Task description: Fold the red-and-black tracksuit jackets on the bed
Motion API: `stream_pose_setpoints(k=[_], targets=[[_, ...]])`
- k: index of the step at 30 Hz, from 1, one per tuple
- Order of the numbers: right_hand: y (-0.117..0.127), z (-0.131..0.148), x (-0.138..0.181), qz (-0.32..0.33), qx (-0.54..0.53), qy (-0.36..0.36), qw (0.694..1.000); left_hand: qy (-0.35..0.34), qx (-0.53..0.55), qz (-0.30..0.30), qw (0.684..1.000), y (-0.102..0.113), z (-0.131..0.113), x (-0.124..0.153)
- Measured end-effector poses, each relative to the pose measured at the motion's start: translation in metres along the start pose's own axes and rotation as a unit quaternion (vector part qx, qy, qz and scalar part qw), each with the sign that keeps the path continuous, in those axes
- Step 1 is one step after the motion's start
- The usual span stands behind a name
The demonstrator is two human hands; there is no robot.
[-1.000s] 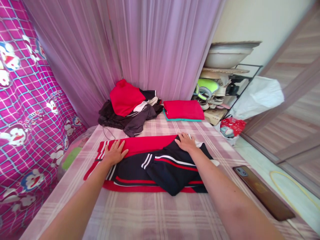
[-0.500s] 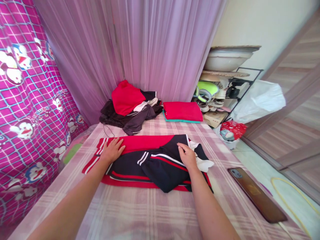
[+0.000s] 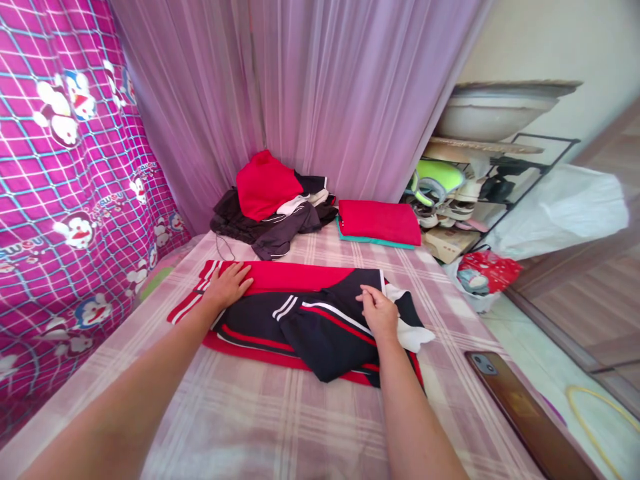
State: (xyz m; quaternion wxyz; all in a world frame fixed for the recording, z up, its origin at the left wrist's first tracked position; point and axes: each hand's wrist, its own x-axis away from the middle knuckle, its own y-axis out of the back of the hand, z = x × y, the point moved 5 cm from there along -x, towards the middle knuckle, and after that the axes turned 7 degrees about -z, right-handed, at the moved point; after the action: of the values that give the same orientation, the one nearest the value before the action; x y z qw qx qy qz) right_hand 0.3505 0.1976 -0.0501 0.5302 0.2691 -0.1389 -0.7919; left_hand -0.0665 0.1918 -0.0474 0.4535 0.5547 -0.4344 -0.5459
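A folded red and black jacket (image 3: 300, 279) with white and red stripes lies across the bed in front of me. My left hand (image 3: 228, 287) rests open on its left part, fingers spread over the red cloth near the striped cuff. Over the black right part is my right hand (image 3: 379, 312), its fingers half curled and slightly apart, with no cloth visibly gripped. A black sleeve (image 3: 330, 340) with a white-striped cuff is folded over the front. White and black cloth (image 3: 413, 333) sticks out at the right end, beside my right wrist.
Behind lie a heap of red and dark clothes (image 3: 270, 200) and a folded red and green stack (image 3: 380, 223). A phone (image 3: 525, 407) lies at the bed's right edge (image 3: 480, 333). A shoe rack (image 3: 525, 180) stands beyond. Curtains (image 3: 310, 87) hang at the back.
The view has shifted, so the surroundings sit farther right in it. My right hand's fingers have curled and parted a little; my left hand stays on the jacket.
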Motion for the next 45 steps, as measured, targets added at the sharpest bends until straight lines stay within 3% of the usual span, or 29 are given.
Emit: stream_pose_setpoints(k=[27,45], targets=[[-0.0031,0.0026,0.0011,0.037,0.018,0.007,0.999,0.007,0.007,-0.008,1.0,-0.0019,0.0003,-0.001],[-0.0036,0.0,0.0,0.029,0.016,0.019,0.999,0.001,0.001,-0.013,1.0,-0.0045,0.0007,-0.001]])
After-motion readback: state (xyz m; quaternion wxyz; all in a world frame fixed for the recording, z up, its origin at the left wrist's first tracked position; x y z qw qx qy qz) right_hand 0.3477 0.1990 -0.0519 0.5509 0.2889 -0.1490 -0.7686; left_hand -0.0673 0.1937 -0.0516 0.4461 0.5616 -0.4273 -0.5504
